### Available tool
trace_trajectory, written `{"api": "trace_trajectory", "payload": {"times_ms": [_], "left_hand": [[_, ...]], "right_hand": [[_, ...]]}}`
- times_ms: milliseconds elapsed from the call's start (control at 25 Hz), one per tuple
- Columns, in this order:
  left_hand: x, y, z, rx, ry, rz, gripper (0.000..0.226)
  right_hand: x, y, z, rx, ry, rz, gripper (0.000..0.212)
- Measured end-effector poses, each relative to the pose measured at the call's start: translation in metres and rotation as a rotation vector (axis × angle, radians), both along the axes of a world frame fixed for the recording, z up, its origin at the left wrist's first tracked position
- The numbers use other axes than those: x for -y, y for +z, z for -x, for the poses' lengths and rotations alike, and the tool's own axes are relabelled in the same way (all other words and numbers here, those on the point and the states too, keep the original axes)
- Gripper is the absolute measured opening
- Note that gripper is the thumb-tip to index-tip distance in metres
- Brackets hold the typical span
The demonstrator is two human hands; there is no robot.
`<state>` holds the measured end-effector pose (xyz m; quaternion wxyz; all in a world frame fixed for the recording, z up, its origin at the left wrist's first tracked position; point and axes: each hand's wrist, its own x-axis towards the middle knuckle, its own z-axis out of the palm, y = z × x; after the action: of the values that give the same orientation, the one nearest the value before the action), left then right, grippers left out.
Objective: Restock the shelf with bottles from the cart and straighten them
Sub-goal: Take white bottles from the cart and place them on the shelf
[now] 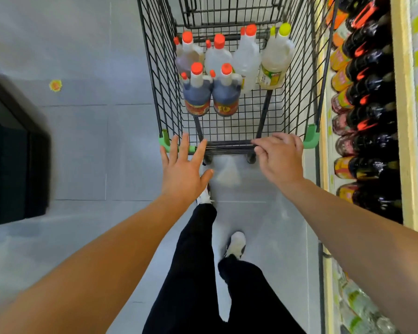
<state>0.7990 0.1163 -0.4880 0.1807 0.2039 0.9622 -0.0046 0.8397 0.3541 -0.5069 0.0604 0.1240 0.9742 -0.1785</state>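
— Where are we in the job?

— At the start, as we judge it. We stand behind the cart (229, 131), shelf (372, 116) close on our right, and no bottle is in hand yet.

— What are the hands doing?

— The right hand (279, 157) has its fingers curled over the cart's near rail; whether they close fully round it we cannot tell. The left hand (182, 166) is spread, fingers straight, its tips at the rail by the green corner (holding nothing).

— And the bottles?

— All in the cart, upright, beyond the rail and well ahead of both hands. Two dark bottles (211, 95) stand nearest us, side by side. Behind them a row: an amber one, two clear ones, and a yellow-capped bottle (275, 61) on the shelf side.

— So the next move?

— Probably let go of the rail, reach over it and down into the basket, and take a near bottle by its neck. The dark ones seem to match the dark stock on the shelf, so we would begin there.
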Motion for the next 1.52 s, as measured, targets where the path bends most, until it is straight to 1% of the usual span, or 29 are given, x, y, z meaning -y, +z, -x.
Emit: {"api": "trace_trajectory", "payload": {"times_ms": [80, 280, 400, 680, 920, 1160, 1240, 1400, 1520], "left_hand": [[0.009, -0.001, -0.042, -0.018, 0.009, -0.001, 0.071], [0.032, 0.005, -0.131, 0.034, 0.03, 0.002, 0.073], [0.045, 0.006, -0.179, 0.046, 0.021, 0.019, 0.074], [0.087, 0.007, -0.264, 0.048, -0.038, 0.012, 0.074], [0.109, 0.01, -0.32, 0.052, -0.068, 0.011, 0.071], [0.111, 0.017, -0.355, 0.091, -0.051, 0.061, 0.068], [0.109, 0.02, -0.36, 0.102, -0.021, 0.049, 0.064], [0.107, 0.03, -0.353, 0.108, 0.032, 0.023, 0.057], [0.101, 0.045, -0.331, 0.103, 0.057, -0.013, 0.058]], "right_hand": [[0.009, -0.001, -0.04, -0.001, 0.012, -0.012, 0.031], [0.033, 0.002, -0.128, 0.07, 0.017, -0.014, 0.032], [0.048, 0.007, -0.176, 0.078, -0.002, -0.001, 0.029], [0.089, 0.011, -0.268, 0.067, -0.058, -0.016, 0.026], [0.111, 0.01, -0.33, 0.086, -0.059, -0.024, 0.027], [0.114, 0.012, -0.366, 0.106, -0.055, 0.007, 0.027], [0.112, 0.014, -0.371, 0.125, -0.042, 0.031, 0.027], [0.107, 0.023, -0.368, 0.157, -0.035, 0.058, 0.027], [0.099, 0.04, -0.352, 0.161, -0.008, 0.036, 0.034]]}}
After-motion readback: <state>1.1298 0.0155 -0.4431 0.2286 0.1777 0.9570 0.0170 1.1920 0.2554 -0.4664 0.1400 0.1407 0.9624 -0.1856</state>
